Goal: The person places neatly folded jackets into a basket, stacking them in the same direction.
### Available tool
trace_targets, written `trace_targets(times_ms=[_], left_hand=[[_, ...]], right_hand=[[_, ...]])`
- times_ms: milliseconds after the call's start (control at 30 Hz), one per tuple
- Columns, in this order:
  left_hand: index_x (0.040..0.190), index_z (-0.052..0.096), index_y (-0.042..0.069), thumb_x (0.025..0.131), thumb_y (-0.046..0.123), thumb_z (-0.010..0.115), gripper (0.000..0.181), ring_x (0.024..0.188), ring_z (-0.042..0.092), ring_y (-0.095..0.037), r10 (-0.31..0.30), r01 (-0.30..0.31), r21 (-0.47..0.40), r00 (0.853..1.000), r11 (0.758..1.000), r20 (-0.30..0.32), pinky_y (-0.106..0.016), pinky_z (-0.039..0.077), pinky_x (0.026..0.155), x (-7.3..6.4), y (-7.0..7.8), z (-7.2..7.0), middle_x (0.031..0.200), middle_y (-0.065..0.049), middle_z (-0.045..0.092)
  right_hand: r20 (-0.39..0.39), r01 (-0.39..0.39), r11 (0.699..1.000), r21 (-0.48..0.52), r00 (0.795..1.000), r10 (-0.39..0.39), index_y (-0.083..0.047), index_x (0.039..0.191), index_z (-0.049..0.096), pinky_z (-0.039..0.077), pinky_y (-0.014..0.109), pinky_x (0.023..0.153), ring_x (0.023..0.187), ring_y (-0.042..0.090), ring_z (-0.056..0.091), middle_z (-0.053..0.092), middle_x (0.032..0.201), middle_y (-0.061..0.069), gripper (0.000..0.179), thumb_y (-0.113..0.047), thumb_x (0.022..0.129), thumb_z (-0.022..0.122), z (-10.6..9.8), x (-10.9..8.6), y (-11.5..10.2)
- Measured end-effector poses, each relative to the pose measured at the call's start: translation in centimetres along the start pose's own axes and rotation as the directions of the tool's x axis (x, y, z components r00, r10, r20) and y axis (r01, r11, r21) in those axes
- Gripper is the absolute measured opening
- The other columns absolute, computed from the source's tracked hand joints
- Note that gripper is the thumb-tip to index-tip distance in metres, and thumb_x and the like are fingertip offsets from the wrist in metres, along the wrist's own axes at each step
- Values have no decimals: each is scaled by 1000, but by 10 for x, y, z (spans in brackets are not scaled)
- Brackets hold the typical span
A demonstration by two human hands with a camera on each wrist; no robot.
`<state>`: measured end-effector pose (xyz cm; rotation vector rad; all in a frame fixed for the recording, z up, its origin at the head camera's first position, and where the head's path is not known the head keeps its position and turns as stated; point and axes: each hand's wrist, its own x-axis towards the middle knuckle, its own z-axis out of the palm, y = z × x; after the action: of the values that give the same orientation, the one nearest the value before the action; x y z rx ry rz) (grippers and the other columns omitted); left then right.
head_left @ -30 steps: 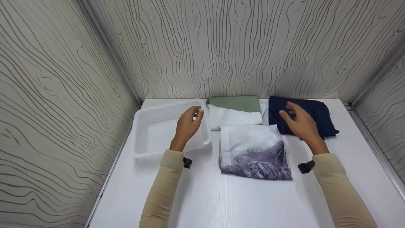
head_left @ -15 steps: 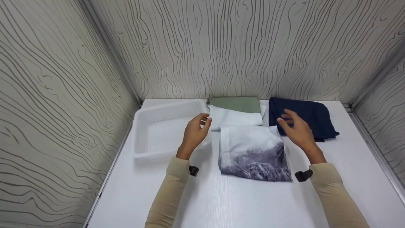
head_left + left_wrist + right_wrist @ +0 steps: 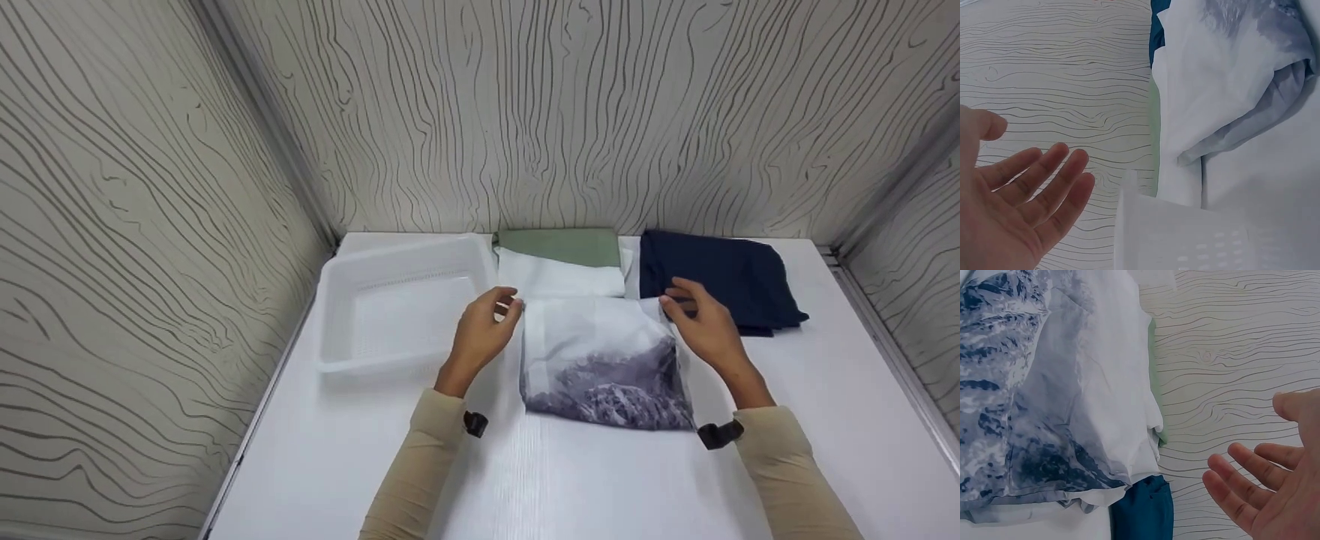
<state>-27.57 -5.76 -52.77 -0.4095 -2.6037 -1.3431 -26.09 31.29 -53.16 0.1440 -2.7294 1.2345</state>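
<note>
A folded white cloth with a grey mountain print [image 3: 607, 367] lies on the white table, its shape that of a folded garment. By its upper left corner hovers my left hand [image 3: 484, 334], fingers loosely bent and holding nothing. On the other side, my right hand [image 3: 705, 326] is near the upper right corner, with relaxed fingers. Both wrist views show the left palm [image 3: 1010, 219] and the right palm [image 3: 1275, 495] apart from the fabric. Behind the printed cloth are a folded white cloth [image 3: 559, 274] and a folded green cloth [image 3: 562, 246].
A white plastic basket [image 3: 330, 315] with perforated walls stands left of the cloths. Folded navy fabric [image 3: 724, 277] lies at the back right, beyond my right hand. Wood-patterned panels [image 3: 480, 112] enclose the table [image 3: 570, 487] at the back and sides.
My left hand has moved right and toward me, from over the basket to the printed cloth's corner. The right hand has drawn nearer to me, off the navy fabric's middle. The cloths stay put.
</note>
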Motion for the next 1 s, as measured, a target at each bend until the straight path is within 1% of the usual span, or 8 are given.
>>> trace_targets(times_ms=[233,300,367,500,633,767,900,1000], left_hand=[[132,72,10,108,31,61,33,101,75,-19,5,-5,16,999,1000,32,-35,61,86,-9,0,17,116,-5,78],[134,71,10,108,31,61,35,103,75,-19,-1,0,13,998,1000,59,-34,61,87,-11,0,21,118,-6,77],[137,68,8,109,31,59,38,109,74,-22,-7,8,-3,995,1000,104,-35,61,91,-14,-1,26,123,-9,76],[147,59,3,110,33,58,47,130,66,-28,-36,44,-35,978,998,204,-42,57,106,-21,-3,33,142,-15,66],[154,51,0,110,33,57,55,145,55,-33,-72,74,2,962,997,265,-48,48,118,-25,-7,43,155,-19,55],[159,42,-1,109,33,59,63,150,48,-36,-111,103,41,947,994,302,-50,43,122,-29,-13,54,161,-22,47],[164,31,-4,108,33,60,73,154,40,-42,-161,145,74,935,987,316,-52,39,124,-30,-19,63,166,-27,38],[166,26,-5,108,33,59,77,155,37,-45,-200,180,92,928,979,315,-53,37,125,-29,-23,68,167,-29,34]], right_hand=[[13,-15,1000,15,1000,15,3,160,40,50,65,104,131,49,59,57,151,28,69,-43,111,54,7,-6,7],[10,-14,1000,12,1000,14,3,159,41,50,64,103,131,49,60,58,150,28,67,-42,112,54,9,-7,9],[7,-17,1000,11,1000,16,4,158,42,50,63,102,130,48,61,59,149,28,66,-41,112,55,12,-9,11],[21,-36,999,15,999,36,4,158,42,50,62,102,129,47,61,58,148,28,66,-42,112,54,15,-11,16],[50,-69,997,25,996,67,5,159,40,50,62,105,133,48,58,56,150,29,70,-46,112,52,18,-13,22],[71,-89,996,25,994,87,6,159,39,49,64,107,136,49,55,53,153,31,72,-46,112,52,23,-16,29],[92,-98,995,11,991,97,9,158,38,46,66,109,139,53,50,45,157,34,71,-42,112,53,27,-18,35],[120,-122,993,-8,985,122,12,158,36,42,69,112,142,58,43,37,160,38,73,-42,111,54,30,-18,39]])
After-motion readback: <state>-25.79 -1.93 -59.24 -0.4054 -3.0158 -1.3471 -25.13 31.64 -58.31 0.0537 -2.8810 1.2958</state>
